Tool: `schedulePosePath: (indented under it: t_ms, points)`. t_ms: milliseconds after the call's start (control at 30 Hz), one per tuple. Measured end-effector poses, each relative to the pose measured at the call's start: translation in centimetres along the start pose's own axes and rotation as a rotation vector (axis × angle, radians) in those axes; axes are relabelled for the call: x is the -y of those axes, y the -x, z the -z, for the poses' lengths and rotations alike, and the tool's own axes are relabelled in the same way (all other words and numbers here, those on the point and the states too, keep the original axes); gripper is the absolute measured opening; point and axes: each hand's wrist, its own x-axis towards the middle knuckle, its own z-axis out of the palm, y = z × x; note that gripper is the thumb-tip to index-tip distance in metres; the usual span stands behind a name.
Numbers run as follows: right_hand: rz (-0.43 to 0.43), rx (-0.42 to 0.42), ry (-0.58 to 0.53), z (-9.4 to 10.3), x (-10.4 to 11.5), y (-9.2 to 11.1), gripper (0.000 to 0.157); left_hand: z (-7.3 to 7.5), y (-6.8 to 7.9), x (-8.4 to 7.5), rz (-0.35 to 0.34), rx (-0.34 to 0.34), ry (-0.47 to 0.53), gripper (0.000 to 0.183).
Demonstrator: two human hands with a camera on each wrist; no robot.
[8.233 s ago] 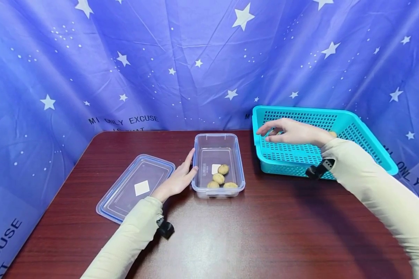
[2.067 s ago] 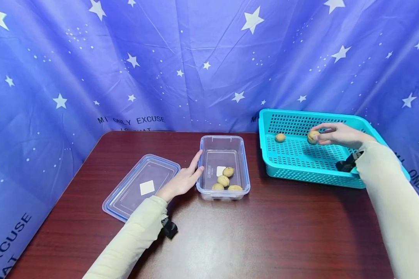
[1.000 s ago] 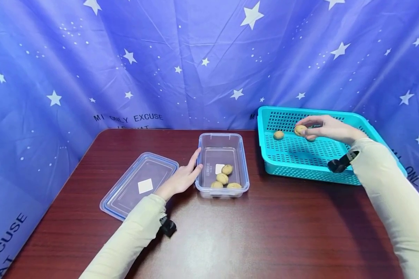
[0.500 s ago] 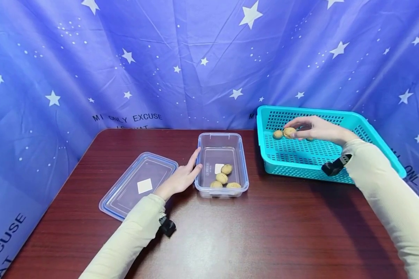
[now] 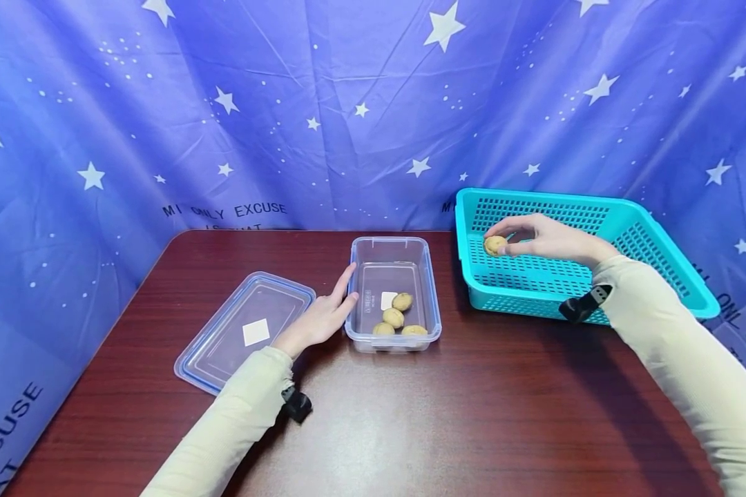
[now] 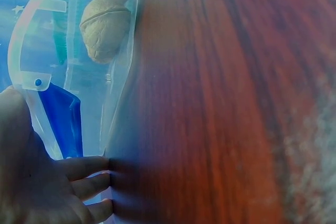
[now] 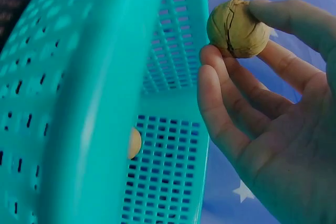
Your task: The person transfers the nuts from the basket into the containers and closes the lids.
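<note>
Now R hand (image 5: 543, 239) pinches a walnut (image 5: 494, 246) in its fingers, basket (image 5: 503, 301) below them; L hand (image 5: 320, 317), fingers straight, touches clear tub (image 5: 388, 277). Prob. pick-up step; next move needs snug grip.

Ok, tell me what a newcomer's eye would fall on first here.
Probably the bright turquoise basket on the right, where the right hand pinches a walnut above it. The blue curtain with its white stars fills the background. Near the middle, a clear container holds four walnuts, the left hand at its left side.
</note>
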Motion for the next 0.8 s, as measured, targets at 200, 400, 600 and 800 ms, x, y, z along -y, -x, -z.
schedulePosePath:
  t_ms: [200,400,600,800]
  points:
    - [0.039,0.016,-0.006,-0.7,1.0,0.0,0.040,0.0,0.0,0.0,0.000,-0.003,-0.002,0.061]
    - [0.086,0.040,-0.016,-1.4,1.9,-0.2,0.040,-0.1,-0.1,0.1,0.003,-0.004,-0.007,0.061]
    - [0.125,0.081,-0.033,-2.2,2.6,-0.7,0.040,-0.1,0.0,0.0,0.005,-0.004,-0.003,0.061]
    - [0.198,0.099,-0.036,-3.1,3.4,-1.0,0.035,-0.1,0.1,-0.1,0.004,-0.006,-0.002,0.060]
